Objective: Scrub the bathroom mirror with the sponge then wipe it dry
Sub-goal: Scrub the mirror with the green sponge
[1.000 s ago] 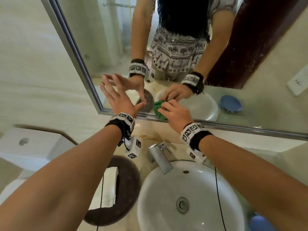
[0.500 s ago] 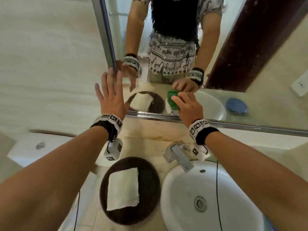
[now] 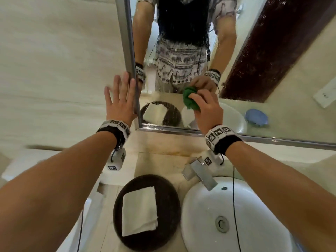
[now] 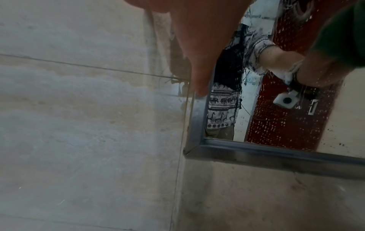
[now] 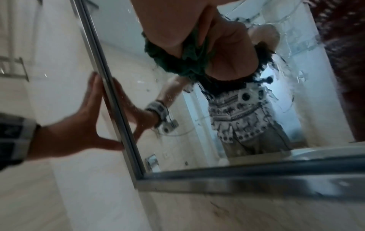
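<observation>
The bathroom mirror (image 3: 272,73) hangs in a metal frame (image 3: 127,51), its glass speckled with droplets. My right hand (image 3: 205,106) grips a crumpled green sponge (image 3: 189,98) and presses it against the lower glass. From the right wrist, the sponge (image 5: 177,62) shows bunched under my curled fingers. My left hand (image 3: 121,99) lies flat with straight fingers on the tiled wall, its edge against the mirror's left frame; it appears the same way in the right wrist view (image 5: 85,112). A folded white cloth (image 3: 139,213) rests on a dark round mat (image 3: 163,230) on the counter.
A white basin (image 3: 218,239) with a chrome tap (image 3: 200,173) sits below the mirror at right. A toilet tank (image 3: 27,160) stands at the left. The beige tiled wall (image 4: 79,125) runs left of the frame. A dark red door and a blue dish appear as reflections.
My right hand has carried the sponge up the glass from the bottom frame. My left hand has moved off the mirror onto the wall beside the left frame. The head view has shifted left.
</observation>
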Motion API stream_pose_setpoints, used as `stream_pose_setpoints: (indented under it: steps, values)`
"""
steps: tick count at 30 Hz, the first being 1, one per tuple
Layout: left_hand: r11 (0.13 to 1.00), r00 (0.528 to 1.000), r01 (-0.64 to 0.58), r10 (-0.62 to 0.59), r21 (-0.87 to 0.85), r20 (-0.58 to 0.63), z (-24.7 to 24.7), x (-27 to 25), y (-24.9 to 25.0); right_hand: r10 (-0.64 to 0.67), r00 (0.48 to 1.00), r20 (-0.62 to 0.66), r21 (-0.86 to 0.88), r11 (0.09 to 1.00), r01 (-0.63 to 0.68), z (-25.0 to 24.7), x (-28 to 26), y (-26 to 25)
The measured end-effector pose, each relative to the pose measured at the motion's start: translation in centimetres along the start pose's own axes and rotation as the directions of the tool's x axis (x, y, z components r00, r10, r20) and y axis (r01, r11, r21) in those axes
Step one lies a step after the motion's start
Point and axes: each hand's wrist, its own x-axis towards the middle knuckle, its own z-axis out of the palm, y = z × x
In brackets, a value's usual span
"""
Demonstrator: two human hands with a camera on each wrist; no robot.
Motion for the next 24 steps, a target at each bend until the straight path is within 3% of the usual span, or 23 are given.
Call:
stream_pose_setpoints:
  steps: [3,8,13,24]
  values:
    - [1.0,0.999,-0.006,0.005,0.003,0.036,0.5,0.1,-0.4,-0.037,0.998,-0.041,0.0,0.999,0.037,0.4,0.8,-1.0]
    - [1.0,0.999,-0.011,0.012,-0.012,0.038,1.0,0.0,-1.0,-0.21,0.959,0.191,0.023,0.977,0.21,4.4,-2.2,-1.5]
    - [0.998,0.998,-0.051,0.052,-0.021,0.03,1.4,0.0,-1.3,-0.153,0.908,0.389,0.006,0.986,0.164,8.1,-5.6,-2.6]
    - [0.998,0.999,-0.042,0.043,0.047,-0.011,2.8,0.0,-1.3,-0.116,0.872,0.476,0.013,0.992,0.125,10.3,-4.8,-5.9]
